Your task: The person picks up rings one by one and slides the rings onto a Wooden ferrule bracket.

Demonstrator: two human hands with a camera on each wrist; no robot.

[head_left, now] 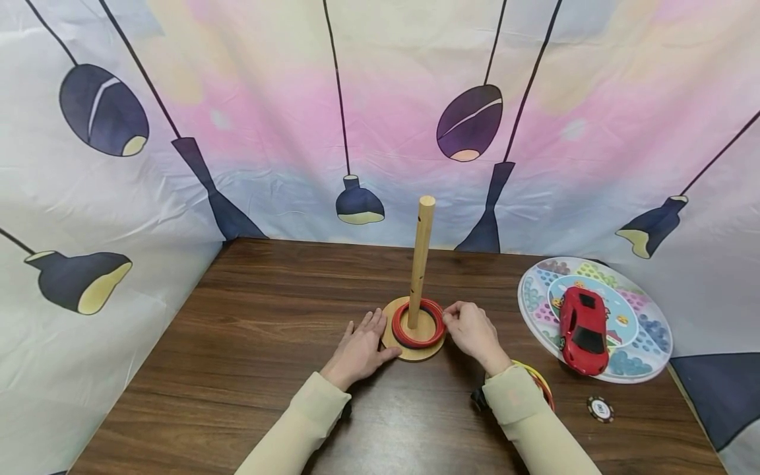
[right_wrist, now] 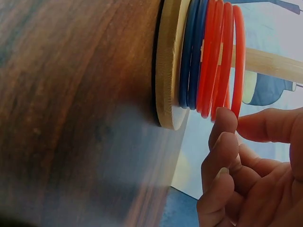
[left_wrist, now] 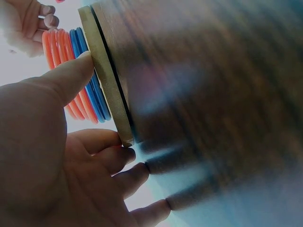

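Note:
A wooden peg (head_left: 421, 257) stands upright on a round wooden base (head_left: 415, 353) near the middle of the table. Blue rings (right_wrist: 191, 52) lie lowest on the base, with red rings (head_left: 399, 330) stacked on top of them. My left hand (head_left: 361, 349) lies flat on the table at the base's left side, its thumb (left_wrist: 78, 66) against the rim of the base (left_wrist: 106, 80). My right hand (head_left: 473, 332) is at the right side, where thumb and forefinger (right_wrist: 225, 118) pinch the edge of the top red ring (right_wrist: 238, 56), which sits slightly off the stack.
At the right lies a round colourful board (head_left: 653, 323) with a red toy car (head_left: 584, 320) on it. A poker chip (head_left: 600, 409) sits near the front right. More coloured rings (head_left: 537, 379) lie under my right sleeve. Patterned cloth walls in the dark wooden table.

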